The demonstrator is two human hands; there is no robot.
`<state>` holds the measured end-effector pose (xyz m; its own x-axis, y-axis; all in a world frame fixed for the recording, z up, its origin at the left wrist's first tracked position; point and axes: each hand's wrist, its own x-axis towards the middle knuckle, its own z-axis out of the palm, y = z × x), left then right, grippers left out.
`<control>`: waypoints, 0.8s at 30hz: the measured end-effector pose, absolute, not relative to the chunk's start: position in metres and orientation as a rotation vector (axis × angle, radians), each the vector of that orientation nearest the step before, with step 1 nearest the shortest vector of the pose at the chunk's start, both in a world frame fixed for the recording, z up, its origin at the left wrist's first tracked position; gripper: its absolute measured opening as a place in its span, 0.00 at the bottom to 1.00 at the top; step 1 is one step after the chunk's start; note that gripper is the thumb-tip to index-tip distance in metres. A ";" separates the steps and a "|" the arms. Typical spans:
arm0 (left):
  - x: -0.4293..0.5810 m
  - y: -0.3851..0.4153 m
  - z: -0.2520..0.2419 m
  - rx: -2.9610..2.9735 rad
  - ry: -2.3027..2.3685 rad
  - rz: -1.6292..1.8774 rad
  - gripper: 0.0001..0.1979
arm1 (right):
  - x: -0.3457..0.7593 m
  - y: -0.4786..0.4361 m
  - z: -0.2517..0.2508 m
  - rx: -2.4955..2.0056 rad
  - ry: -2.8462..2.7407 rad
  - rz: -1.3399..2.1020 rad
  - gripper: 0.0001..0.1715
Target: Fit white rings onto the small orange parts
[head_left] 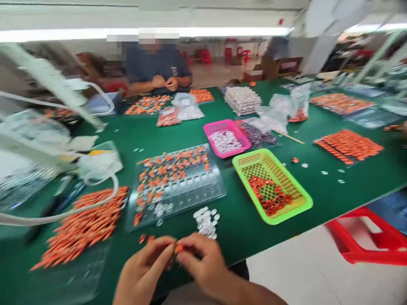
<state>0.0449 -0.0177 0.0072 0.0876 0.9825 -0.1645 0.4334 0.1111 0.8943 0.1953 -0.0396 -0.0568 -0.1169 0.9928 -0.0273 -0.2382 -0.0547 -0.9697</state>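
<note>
My left hand (143, 269) and my right hand (208, 262) meet at the near edge of the green table, fingertips pinched together. Between them is a small orange piece (179, 248) with a bit of yellow; its exact kind is too small to make out. Just beyond my fingers lie a loose orange piece (143, 238) and a pile of small white pieces (206, 221). A clear tray (197, 180) ahead carries rows of orange-and-yellow pieces. To the right, a yellow-green basket (291, 186) holds small red-orange pieces.
A pink basket (211, 144) of white pieces stands behind the green one. Long orange pieces (85, 224) lie in a heap at left, near a white cable (104, 199). Across the table (178, 135) sits a co-worker (155, 63). A red stool (365, 250) is at right.
</note>
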 end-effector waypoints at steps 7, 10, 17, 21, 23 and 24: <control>0.033 -0.016 0.010 1.222 1.285 0.919 0.08 | 0.182 -0.041 -0.049 -1.030 -0.791 1.562 0.11; 0.019 -0.019 0.012 1.150 1.230 0.960 0.08 | 0.173 -0.042 -0.044 -1.069 -0.835 1.568 0.11; -0.018 -0.015 -0.002 0.889 1.161 0.996 0.09 | 0.148 -0.025 -0.028 -1.154 -0.837 1.654 0.12; -0.039 -0.010 -0.008 0.792 1.088 0.903 0.12 | 0.132 -0.022 -0.019 -1.207 -0.795 1.661 0.14; -0.048 -0.007 -0.008 0.773 1.041 0.865 0.12 | 0.124 -0.023 -0.017 -1.226 -0.770 1.654 0.13; -0.052 -0.006 -0.008 0.769 1.019 0.850 0.13 | 0.121 -0.024 -0.016 -1.235 -0.751 1.649 0.13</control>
